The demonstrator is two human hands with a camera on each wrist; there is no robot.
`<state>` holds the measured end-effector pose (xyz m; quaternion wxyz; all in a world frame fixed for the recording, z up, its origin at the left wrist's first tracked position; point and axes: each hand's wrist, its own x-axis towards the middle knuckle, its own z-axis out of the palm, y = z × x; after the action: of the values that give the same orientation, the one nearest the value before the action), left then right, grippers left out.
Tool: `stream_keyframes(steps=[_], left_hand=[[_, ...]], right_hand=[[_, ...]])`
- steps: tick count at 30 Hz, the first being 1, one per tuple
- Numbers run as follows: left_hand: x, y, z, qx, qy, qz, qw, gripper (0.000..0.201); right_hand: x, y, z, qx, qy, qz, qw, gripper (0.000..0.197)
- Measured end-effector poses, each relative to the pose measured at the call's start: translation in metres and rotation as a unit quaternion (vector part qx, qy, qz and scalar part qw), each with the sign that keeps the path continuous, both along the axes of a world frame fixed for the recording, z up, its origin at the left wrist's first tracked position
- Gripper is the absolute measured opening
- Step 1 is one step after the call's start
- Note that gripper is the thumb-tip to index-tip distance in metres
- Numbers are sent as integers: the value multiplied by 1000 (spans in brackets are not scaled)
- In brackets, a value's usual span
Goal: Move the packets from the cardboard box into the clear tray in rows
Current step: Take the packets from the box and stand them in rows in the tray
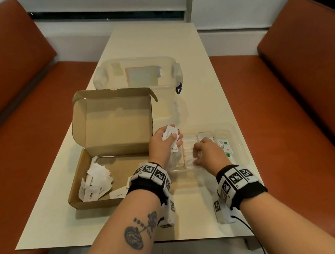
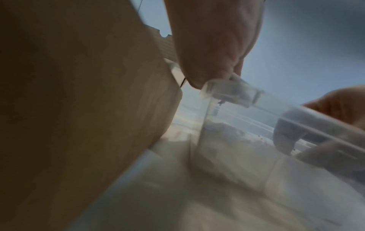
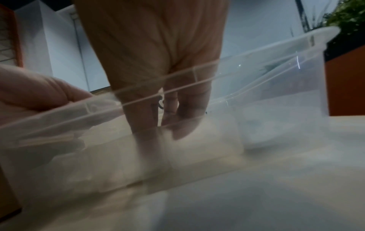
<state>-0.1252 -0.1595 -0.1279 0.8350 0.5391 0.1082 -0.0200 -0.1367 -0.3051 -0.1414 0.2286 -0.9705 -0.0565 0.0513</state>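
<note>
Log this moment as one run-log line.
left hand: holds packets | right hand: arranging row in clear tray | cardboard box: packets remain

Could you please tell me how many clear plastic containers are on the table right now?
2: the clear tray under both hands at the near right, and a larger lidded tub behind the cardboard box.

Left hand (image 1: 163, 143) clutching white paper packets (image 1: 170, 136) above clear plastic tray (image 1: 239, 137), right hand (image 1: 207, 154) fingers curled down inside the tray

Box (image 1: 114, 122) brown cardboard. Packets (image 1: 95, 181) white, black print. Tray (image 1: 243, 147) clear. Table (image 1: 147, 41) cream. Benches (image 1: 291, 106) rust-orange. Wristbands (image 1: 149, 181) black, white checker-coded tags.
</note>
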Motion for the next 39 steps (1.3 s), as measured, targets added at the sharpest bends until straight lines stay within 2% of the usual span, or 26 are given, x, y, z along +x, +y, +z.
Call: stream_keyframes(steps=[3, 5, 7, 10, 13, 17, 20, 23, 25, 28, 30, 32, 34, 36, 39], left_hand=[[-2, 1, 5, 8, 8, -41, 999, 22], [-4, 2, 8, 56, 10, -82, 995, 20], [-6, 2, 8, 100, 0, -121, 988, 18], [-8, 2, 6, 149, -17, -151, 977, 18], [-8, 2, 7, 172, -15, -127, 977, 20], [-4, 4, 8, 174, 1, -63, 983, 16], [-3, 5, 9, 232, -22, -62, 970, 9], [-3, 0, 11, 263, -44, -75, 961, 7], [-3, -4, 11, 274, -44, -63, 959, 8], [-2, -7, 12, 224, -18, -18, 974, 12], [-3, -9, 13, 188, -5, -4, 982, 9], [-5, -12, 13, 159, -3, -3, 987, 8], [-7, -13, 12, 123, -6, 1, 992, 15], [-5, -10, 10, 76, 3, 12, 997, 20], [-3, -5, 7, -4, 30, 24, 999, 23]], right_hand=[[-1, 1, 8, 82, -41, -44, 995, 17], [0, 3, 17, 184, -55, -89, 977, 23], [2, 5, 27, 267, -30, -115, 956, 20], [4, 7, 37, 335, -4, -130, 933, 7], [8, 3, 44, 360, -14, -134, 923, 7], [15, -5, 57, 292, -26, -85, 952, 6], [21, -10, 67, 191, -22, -19, 981, 6], [24, -9, 73, 129, -16, 23, 991, 7], [23, -8, 72, 153, -26, 5, 988, 14], [18, -9, 65, 262, -6, -64, 963, 28], [14, -10, 60, 320, 39, -79, 943, 22], [12, -11, 57, 334, 42, -81, 938, 12], [16, -17, 57, 282, 11, -94, 955, 11], [21, -28, 59, 152, -12, -95, 984, 9], [27, -41, 55, -34, 32, -84, 995, 13]])
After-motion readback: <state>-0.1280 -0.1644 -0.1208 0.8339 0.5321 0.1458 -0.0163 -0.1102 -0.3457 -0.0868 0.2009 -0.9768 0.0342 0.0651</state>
